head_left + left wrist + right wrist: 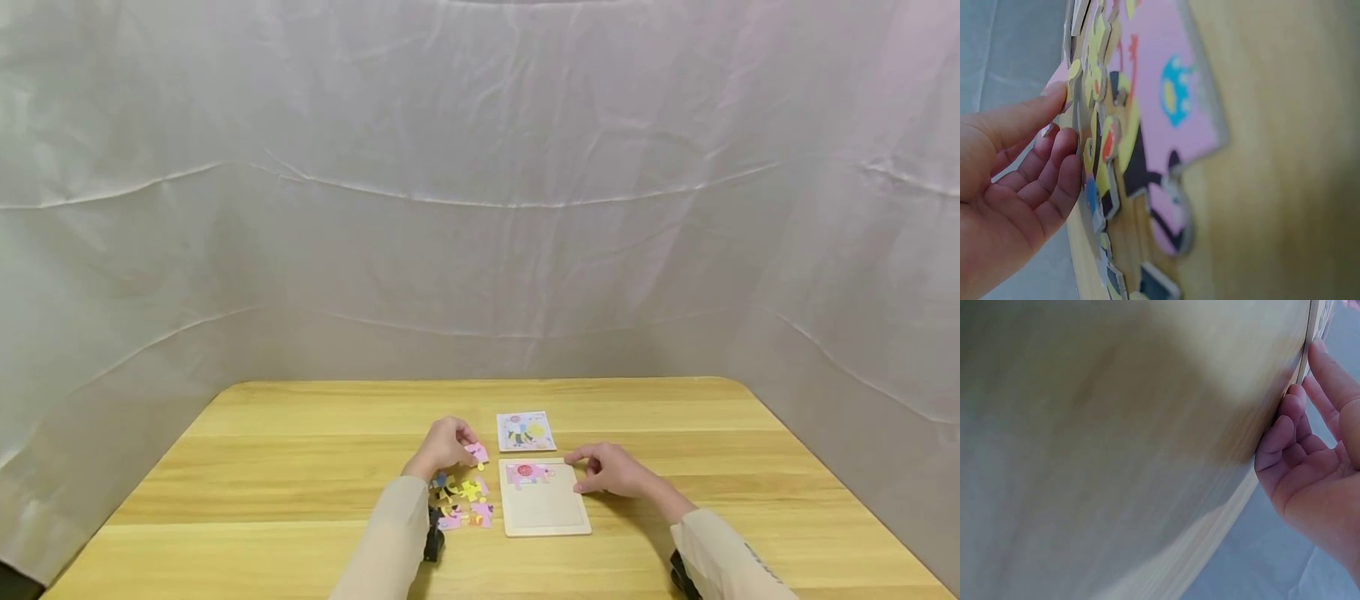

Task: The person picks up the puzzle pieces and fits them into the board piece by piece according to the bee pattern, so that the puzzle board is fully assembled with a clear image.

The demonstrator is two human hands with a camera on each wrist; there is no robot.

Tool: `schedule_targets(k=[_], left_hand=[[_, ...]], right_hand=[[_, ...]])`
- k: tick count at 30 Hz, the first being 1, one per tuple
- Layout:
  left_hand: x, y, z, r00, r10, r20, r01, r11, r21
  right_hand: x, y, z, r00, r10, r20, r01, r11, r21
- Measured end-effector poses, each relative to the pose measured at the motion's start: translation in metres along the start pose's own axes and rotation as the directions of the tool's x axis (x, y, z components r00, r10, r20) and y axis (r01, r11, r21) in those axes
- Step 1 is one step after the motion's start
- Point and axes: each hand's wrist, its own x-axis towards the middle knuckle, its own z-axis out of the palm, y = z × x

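Note:
My left hand (444, 446) pinches a pink puzzle piece (477, 452) between thumb and fingers, just above the table; in the left wrist view the thumb lies over this piece (1060, 76). Below that hand lies a cluster of loose puzzle pieces (471, 490) in pink, yellow and black. To their right is a wooden puzzle board (546, 530) with a raised border, and a few joined pink pieces (528, 473) sit along its top. My right hand (615, 469) touches the board's upper right edge with index finger and thumb; its other fingers are bent beside the edge.
A square picture card (527, 432) showing a bee lies behind the board. The wooden table (300, 467) reaches back to a pale grey curtain (480, 267), which hangs around its far side and both flanks.

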Motion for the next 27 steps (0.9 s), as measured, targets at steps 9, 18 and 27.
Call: schedule_targets(k=[9, 18, 27], left_hand=[[0.005, 0.001, 0.000, 0.998, 0.019, -0.052, -0.022, 0.998, -0.064], [0.007, 0.009, 0.002, 0.997, 0.021, -0.077, -0.030, 0.992, -0.121], [0.013, 0.019, 0.013, 0.996, 0.049, -0.078, -0.060, 0.988, -0.139]], right_hand=[[0.001, -0.001, 0.000, 1.000, 0.001, 0.001, -0.001, 1.000, 0.001], [0.000, 0.000, -0.001, 1.000, 0.007, 0.005, -0.007, 1.000, 0.006], [0.000, -0.001, -0.002, 1.000, -0.003, 0.008, 0.003, 1.000, 0.010]])
